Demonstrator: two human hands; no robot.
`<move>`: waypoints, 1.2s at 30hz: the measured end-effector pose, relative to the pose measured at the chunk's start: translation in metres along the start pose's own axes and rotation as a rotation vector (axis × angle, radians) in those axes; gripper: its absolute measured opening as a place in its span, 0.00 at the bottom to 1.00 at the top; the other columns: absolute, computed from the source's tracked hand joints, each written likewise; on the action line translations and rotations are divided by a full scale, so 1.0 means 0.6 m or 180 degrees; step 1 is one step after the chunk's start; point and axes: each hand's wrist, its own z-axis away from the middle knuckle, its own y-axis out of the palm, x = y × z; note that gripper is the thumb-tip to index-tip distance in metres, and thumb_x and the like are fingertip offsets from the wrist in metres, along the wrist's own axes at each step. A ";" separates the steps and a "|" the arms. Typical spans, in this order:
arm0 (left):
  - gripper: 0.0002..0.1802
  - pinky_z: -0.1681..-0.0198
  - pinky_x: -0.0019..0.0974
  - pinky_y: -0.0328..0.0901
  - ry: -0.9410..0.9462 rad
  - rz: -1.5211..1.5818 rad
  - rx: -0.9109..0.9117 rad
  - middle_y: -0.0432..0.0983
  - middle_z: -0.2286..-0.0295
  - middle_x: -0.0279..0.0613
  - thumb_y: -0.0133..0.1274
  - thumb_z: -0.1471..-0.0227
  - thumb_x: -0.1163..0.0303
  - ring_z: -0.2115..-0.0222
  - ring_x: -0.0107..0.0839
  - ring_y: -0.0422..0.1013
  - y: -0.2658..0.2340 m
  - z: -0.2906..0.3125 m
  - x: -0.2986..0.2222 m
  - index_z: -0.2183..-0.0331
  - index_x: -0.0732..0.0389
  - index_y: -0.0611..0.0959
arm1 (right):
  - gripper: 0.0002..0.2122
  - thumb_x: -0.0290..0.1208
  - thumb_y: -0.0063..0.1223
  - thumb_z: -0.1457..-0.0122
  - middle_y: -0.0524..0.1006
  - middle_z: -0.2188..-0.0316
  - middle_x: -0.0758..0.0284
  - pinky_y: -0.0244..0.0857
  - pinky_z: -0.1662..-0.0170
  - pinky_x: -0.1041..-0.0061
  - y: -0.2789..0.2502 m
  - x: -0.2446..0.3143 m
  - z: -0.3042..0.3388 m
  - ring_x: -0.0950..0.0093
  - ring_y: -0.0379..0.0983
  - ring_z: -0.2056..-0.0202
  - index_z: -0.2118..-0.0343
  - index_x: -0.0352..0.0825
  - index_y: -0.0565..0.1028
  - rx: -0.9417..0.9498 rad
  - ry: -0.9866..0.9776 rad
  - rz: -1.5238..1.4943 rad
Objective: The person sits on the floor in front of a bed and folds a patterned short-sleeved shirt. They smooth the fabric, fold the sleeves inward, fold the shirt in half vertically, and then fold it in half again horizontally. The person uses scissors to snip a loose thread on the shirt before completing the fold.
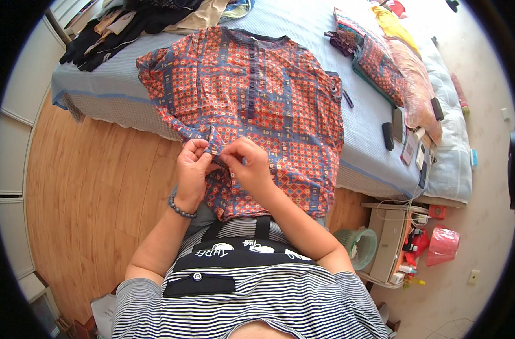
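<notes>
A short-sleeved shirt (271, 85) in a red, orange and blue pattern is spread over the bed's edge, its lower part hanging toward my lap. My left hand (192, 169), with a beaded bracelet (182, 208) at the wrist, pinches a gathered bit of the shirt near its lower left edge. Right beside it, my right hand (247, 164) is closed, thumb and forefinger pressed together at the same gathered cloth. Whether a small item sits between the right fingertips is too small to make out.
The bed (113, 85) has a light blue cover. Dark clothes (122, 34) are heaped at its far left. Folded patterned cloth (382, 68), a pillow (418, 96) and phones (410, 148) lie on the right. A green basket (359, 248) stands beside a small cabinet (384, 240).
</notes>
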 end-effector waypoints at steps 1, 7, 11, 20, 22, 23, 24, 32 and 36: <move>0.08 0.72 0.23 0.72 -0.0031 -0.0003 0.0003 0.75 0.69 0.34 0.50 0.46 0.80 0.70 0.19 0.73 -0.001 -0.002 0.000 0.62 0.62 0.72 | 0.03 0.20 0.57 0.47 0.75 0.76 0.69 0.66 0.71 0.81 -0.001 -0.009 0.000 0.81 0.72 0.75 0.70 0.30 0.75 -0.0009 0.0438 -0.0609; 0.07 0.72 0.24 0.73 -0.0163 -0.0112 0.0005 0.75 0.69 0.34 0.50 0.46 0.80 0.70 0.20 0.74 -0.003 -0.004 -0.002 0.63 0.61 0.73 | 0.05 0.26 0.54 0.42 0.77 0.77 0.69 0.65 0.71 0.83 -0.008 -0.013 0.002 0.83 0.72 0.75 0.70 0.30 0.76 -0.0037 0.1391 -0.1822; 0.07 0.72 0.23 0.73 -0.0170 -0.0126 0.0009 0.75 0.69 0.34 0.50 0.46 0.80 0.70 0.20 0.74 -0.008 -0.003 0.001 0.63 0.61 0.73 | 0.06 0.28 0.54 0.41 0.77 0.75 0.68 0.66 0.68 0.81 -0.012 -0.027 0.006 0.81 0.73 0.73 0.69 0.30 0.76 0.0028 0.1427 -0.1878; 0.08 0.71 0.24 0.73 -0.0124 -0.0073 0.0019 0.75 0.69 0.32 0.51 0.46 0.79 0.70 0.19 0.74 -0.004 0.001 -0.006 0.63 0.60 0.73 | 0.04 0.25 0.57 0.44 0.74 0.77 0.71 0.64 0.72 0.81 -0.009 -0.018 0.016 0.83 0.71 0.74 0.71 0.31 0.74 -0.0104 0.0629 -0.0928; 0.08 0.71 0.23 0.73 -0.0086 -0.0093 0.0026 0.75 0.69 0.32 0.51 0.46 0.79 0.70 0.19 0.74 -0.004 0.003 -0.006 0.63 0.60 0.73 | 0.04 0.23 0.58 0.46 0.72 0.77 0.70 0.63 0.72 0.81 -0.011 0.005 0.009 0.82 0.70 0.74 0.70 0.31 0.74 -0.0016 -0.0158 0.0114; 0.08 0.71 0.23 0.73 -0.0064 -0.0119 0.0034 0.75 0.69 0.32 0.51 0.46 0.79 0.70 0.19 0.74 -0.005 0.003 -0.005 0.63 0.60 0.73 | 0.04 0.23 0.58 0.47 0.71 0.77 0.70 0.63 0.72 0.81 -0.011 0.012 0.006 0.81 0.70 0.74 0.70 0.31 0.73 0.0028 -0.0553 0.0634; 0.08 0.70 0.23 0.73 -0.0048 -0.0143 0.0056 0.75 0.69 0.33 0.51 0.46 0.79 0.70 0.19 0.74 -0.005 0.004 -0.005 0.63 0.60 0.73 | 0.04 0.21 0.57 0.48 0.69 0.78 0.68 0.62 0.72 0.81 -0.008 0.003 0.005 0.80 0.69 0.74 0.70 0.32 0.74 -0.0016 -0.0635 0.0628; 0.14 0.64 0.25 0.71 0.0123 -0.0343 0.0342 0.74 0.66 0.34 0.52 0.46 0.79 0.64 0.20 0.72 0.015 0.019 -0.031 0.57 0.61 0.73 | 0.04 0.22 0.54 0.43 0.71 0.76 0.69 0.62 0.72 0.83 -0.009 -0.012 0.008 0.82 0.68 0.74 0.71 0.30 0.71 -0.0071 0.0943 -0.1265; 0.18 0.62 0.22 0.67 0.0373 -0.0426 0.0837 0.72 0.67 0.31 0.53 0.46 0.79 0.66 0.17 0.69 0.008 0.026 -0.040 0.53 0.61 0.72 | 0.04 0.22 0.54 0.43 0.72 0.75 0.67 0.64 0.71 0.82 -0.011 -0.028 0.019 0.82 0.68 0.73 0.71 0.29 0.71 0.0080 0.0446 -0.0596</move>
